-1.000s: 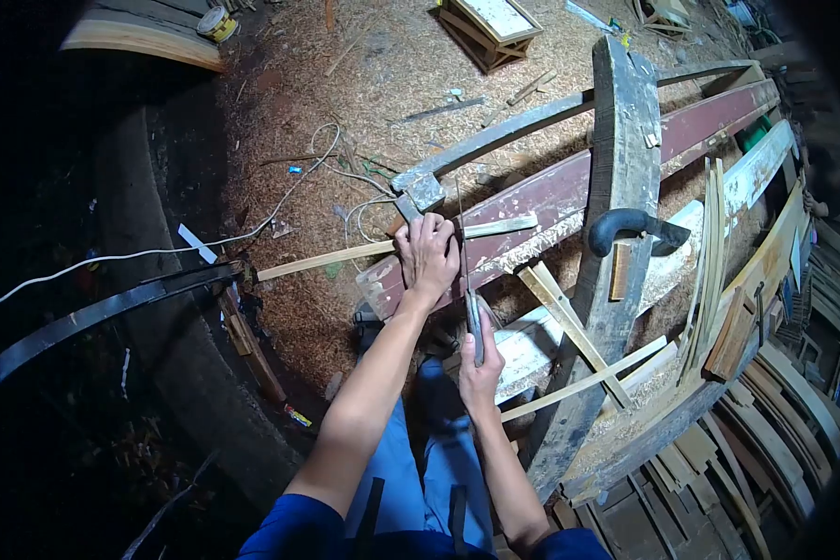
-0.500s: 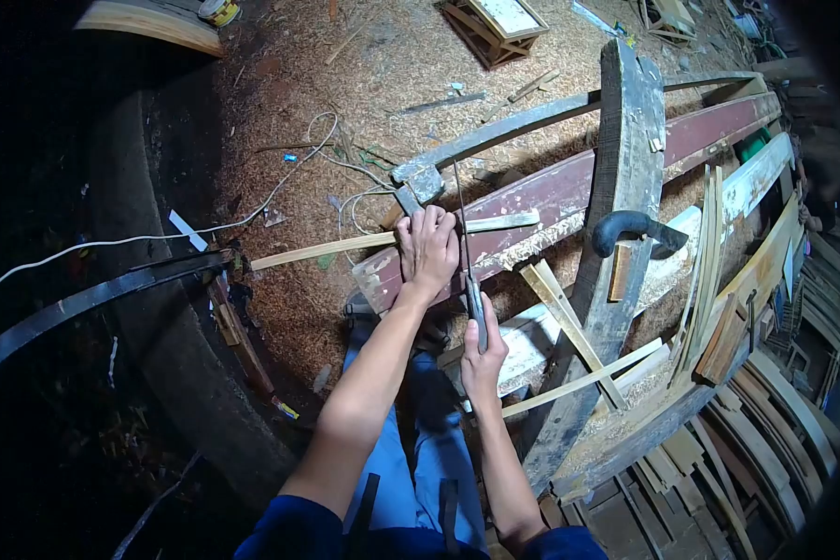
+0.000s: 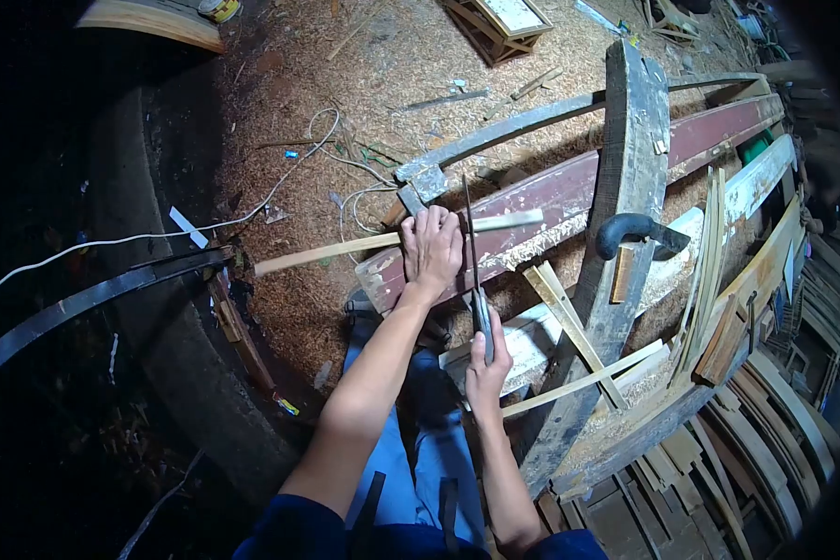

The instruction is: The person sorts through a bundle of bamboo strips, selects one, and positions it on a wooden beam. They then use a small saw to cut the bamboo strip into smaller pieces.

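Observation:
A narrow pale wooden strip (image 3: 331,252) lies across the near end of a red-painted plank (image 3: 541,193). My left hand (image 3: 431,250) is closed over the strip and presses it against the plank, its fingers hiding part of it. Just right of those fingers, the thin blade of a hand saw (image 3: 471,229) crosses the strip. Its grey handle is gripped by my right hand (image 3: 488,373), held below the plank's near edge, with the blade pointing away from me.
A thick weathered beam (image 3: 625,173) crosses the planks on the right, with a dark curved handle (image 3: 630,229) on it. Loose wood strips (image 3: 569,322) lie beside it. A white cord (image 3: 280,182) runs over shavings on the ground. Stacked boards (image 3: 765,439) fill the lower right.
My right hand has drawn the saw a short way back toward my body, and the blade tip sits nearer the plank. My left hand stays on the strip.

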A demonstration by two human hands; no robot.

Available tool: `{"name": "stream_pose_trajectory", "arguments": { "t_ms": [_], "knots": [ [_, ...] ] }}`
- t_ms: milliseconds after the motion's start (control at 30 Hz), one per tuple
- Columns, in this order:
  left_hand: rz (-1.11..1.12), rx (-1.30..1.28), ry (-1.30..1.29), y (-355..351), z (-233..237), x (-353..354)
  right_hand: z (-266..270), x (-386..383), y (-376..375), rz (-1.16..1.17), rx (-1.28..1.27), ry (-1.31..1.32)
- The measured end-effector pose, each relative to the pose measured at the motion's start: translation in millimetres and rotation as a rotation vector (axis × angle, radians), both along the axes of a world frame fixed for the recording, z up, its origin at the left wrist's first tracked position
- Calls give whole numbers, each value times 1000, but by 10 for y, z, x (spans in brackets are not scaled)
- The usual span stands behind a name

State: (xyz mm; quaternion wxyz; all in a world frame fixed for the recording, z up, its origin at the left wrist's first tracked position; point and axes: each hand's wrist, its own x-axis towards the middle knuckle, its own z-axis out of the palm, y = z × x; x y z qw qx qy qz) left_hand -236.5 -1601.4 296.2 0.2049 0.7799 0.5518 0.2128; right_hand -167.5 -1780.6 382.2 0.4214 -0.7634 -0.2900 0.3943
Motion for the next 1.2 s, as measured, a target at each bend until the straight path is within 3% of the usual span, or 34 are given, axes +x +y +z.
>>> {"name": "stream_pose_trajectory", "arguments": {
  "t_ms": [1200],
  "knots": [
    [-15,60,-38,10,-57,-2,105,-169,167,-16,17,-49]
  ]
}}
